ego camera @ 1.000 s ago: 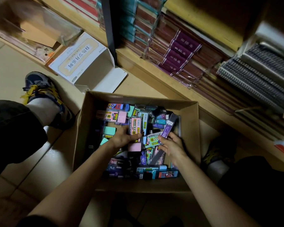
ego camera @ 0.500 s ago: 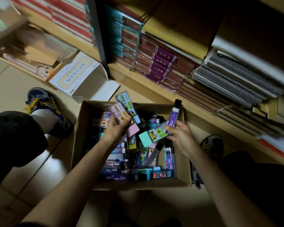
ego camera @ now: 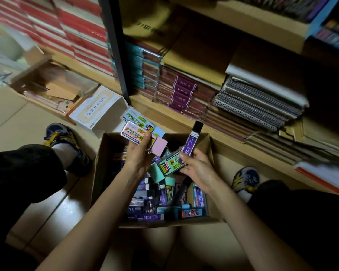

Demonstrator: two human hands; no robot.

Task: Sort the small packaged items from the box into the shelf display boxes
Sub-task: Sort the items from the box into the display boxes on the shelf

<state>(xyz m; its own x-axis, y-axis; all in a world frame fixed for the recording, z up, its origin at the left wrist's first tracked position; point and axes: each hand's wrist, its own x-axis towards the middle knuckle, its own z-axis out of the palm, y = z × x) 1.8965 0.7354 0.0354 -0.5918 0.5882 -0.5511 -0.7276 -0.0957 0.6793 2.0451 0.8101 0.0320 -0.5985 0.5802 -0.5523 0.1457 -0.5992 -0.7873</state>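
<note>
Left hand [ego camera: 139,154]: fingers curled round a pink packet [ego camera: 135,133] and a blue packet [ego camera: 134,115], lifted out of the pile to the box's 11 o'clock rim.
Right hand [ego camera: 196,169]: grips a green packet [ego camera: 169,163] and a purple tube [ego camera: 191,146], also raised.
Box [ego camera: 101,173]: still nearly full, so sorting looks barely begun.

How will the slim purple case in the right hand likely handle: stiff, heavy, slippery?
The purple case looks straight and flat-sided, so it is probably stiff and unlikely to roll. It is slim, so likely light: the right hand holds it alongside a green pack. Its glossy face may be slippery.
</note>
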